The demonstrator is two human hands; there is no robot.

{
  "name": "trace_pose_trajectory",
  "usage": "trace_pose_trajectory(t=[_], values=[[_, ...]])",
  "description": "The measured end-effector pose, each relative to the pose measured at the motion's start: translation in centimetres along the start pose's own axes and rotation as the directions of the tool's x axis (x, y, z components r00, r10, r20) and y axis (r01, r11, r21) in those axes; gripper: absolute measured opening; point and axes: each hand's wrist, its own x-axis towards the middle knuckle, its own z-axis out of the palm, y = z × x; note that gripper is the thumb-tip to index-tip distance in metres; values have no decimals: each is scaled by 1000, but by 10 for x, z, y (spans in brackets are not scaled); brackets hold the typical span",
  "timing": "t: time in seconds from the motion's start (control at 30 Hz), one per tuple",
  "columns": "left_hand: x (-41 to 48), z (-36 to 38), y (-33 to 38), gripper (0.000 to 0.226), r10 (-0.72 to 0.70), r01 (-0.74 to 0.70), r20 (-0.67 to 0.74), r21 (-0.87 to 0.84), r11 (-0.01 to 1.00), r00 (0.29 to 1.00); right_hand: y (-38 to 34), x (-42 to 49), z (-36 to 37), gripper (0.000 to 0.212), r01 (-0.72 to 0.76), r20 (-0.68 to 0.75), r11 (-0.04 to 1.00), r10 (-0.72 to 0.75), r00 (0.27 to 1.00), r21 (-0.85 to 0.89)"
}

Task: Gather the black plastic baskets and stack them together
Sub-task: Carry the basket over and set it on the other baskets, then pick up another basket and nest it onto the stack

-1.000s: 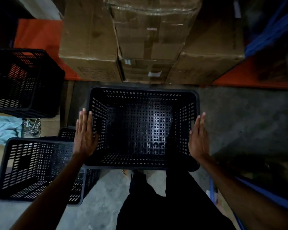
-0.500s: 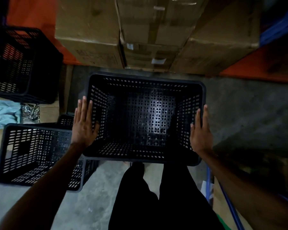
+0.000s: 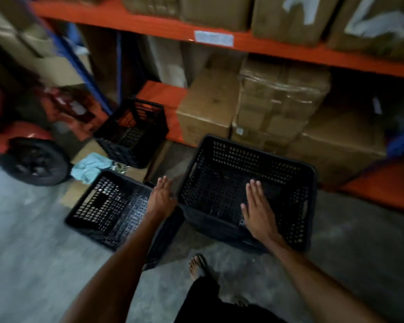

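Three black perforated plastic baskets are on the concrete floor. The biggest basket [image 3: 296,206] sits at the right, in front of the boxes. A second basket [image 3: 98,206] lies just left of it, tilted. The third basket [image 3: 131,134] stands farther back by the orange rack. My left hand [image 3: 161,197] is flat with fingers straight, in the gap between the two near baskets, by the big one's left wall. My right hand [image 3: 258,210] hovers flat over the big basket's near edge. Neither hand grips anything.
Cardboard boxes [image 3: 205,108] fill the bottom shelf behind the baskets, under an orange shelf beam [image 3: 149,22]. A red vehicle with a black wheel [image 3: 33,162] stands at the left. A light blue cloth [image 3: 89,166] lies on flattened cardboard. My sandalled foot [image 3: 197,264] is close below.
Both hands have come off the big basket's side walls. The right hand moved inward over the basket. The view swung up, and the shelves and red vehicle came into sight.
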Motion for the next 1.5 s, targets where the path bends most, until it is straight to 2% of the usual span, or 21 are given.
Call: trace_pose_trajectory(t=[0.1,0.27,0.37,0.47,0.53,0.73,0.9,1.0,1.1,1.2,1.3,1.4,1.5], values=[[-78,5,-32,63,-171,166,-67,-66,984,983,-69,-13,2,64,230,-3,970,-231,973,81],[-204,23,-79,62,-413,397,-124,-135,908,902,-150,-70,23,63,523,0,827,-534,846,206],[-254,27,-95,60,-478,451,-146,-184,874,866,-168,-103,44,65,570,36,790,-591,806,225],[-289,22,-113,59,-547,517,-166,-192,834,820,-181,-128,68,66,603,131,770,-633,763,208],[-298,20,-127,60,-567,528,-194,-217,821,801,-186,-135,83,67,588,182,785,-618,765,195],[-272,4,-188,57,-522,486,-179,-211,848,834,-213,-126,123,65,361,321,900,-426,846,244],[-204,-20,-287,54,-410,396,-138,-123,910,901,-260,-88,170,63,82,412,965,-183,892,250],[-149,-32,-361,56,-347,344,-48,-72,936,936,-300,-59,196,62,-125,439,961,4,898,246],[-102,-35,-419,56,-306,307,22,-69,949,952,-331,-42,214,61,-301,386,923,194,902,239],[-58,-30,-469,55,-217,222,107,-41,974,970,-356,-29,236,62,-529,423,801,391,817,280],[5,-13,-520,57,-194,204,118,-73,976,974,-370,-4,272,66,-733,442,614,593,673,293],[72,11,-564,75,-327,338,137,-70,938,935,-369,18,317,72,-827,418,478,713,563,298],[128,40,-594,85,-410,428,140,-136,893,901,-355,35,358,77,-865,361,360,800,479,348]])
